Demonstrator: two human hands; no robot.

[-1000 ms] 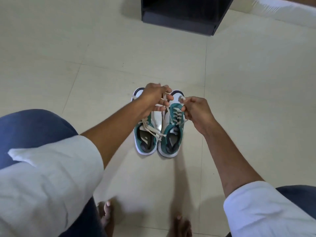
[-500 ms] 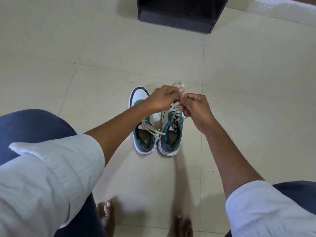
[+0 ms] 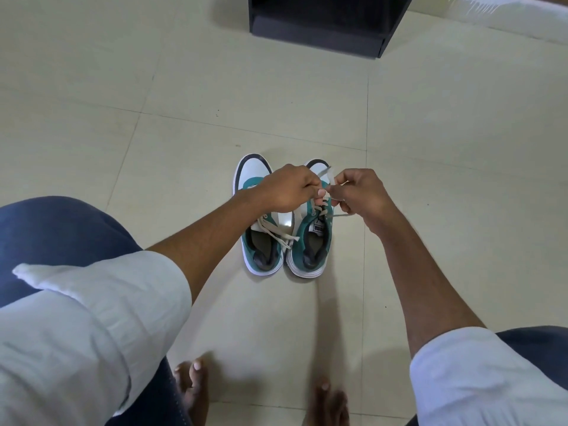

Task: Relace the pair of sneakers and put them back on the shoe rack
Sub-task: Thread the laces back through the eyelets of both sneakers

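Two green and white sneakers stand side by side on the tiled floor, toes pointing away from me. The left sneaker (image 3: 261,250) has its cream lace lying loose across the opening. Over the right sneaker (image 3: 310,247), my left hand (image 3: 287,189) and my right hand (image 3: 361,192) each pinch an end of its cream lace (image 3: 327,179), fingertips close together above the eyelets. My hands hide the middle of both shoes.
A black shoe rack (image 3: 322,23) stands on the floor ahead, at the top of the view. My knees in blue trousers frame both sides, and my bare feet (image 3: 193,385) rest on the floor just behind the sneakers.
My hands came together over the right sneaker, then parted slightly. The lace ends now stick up between the fingertips. The sneakers have not moved.
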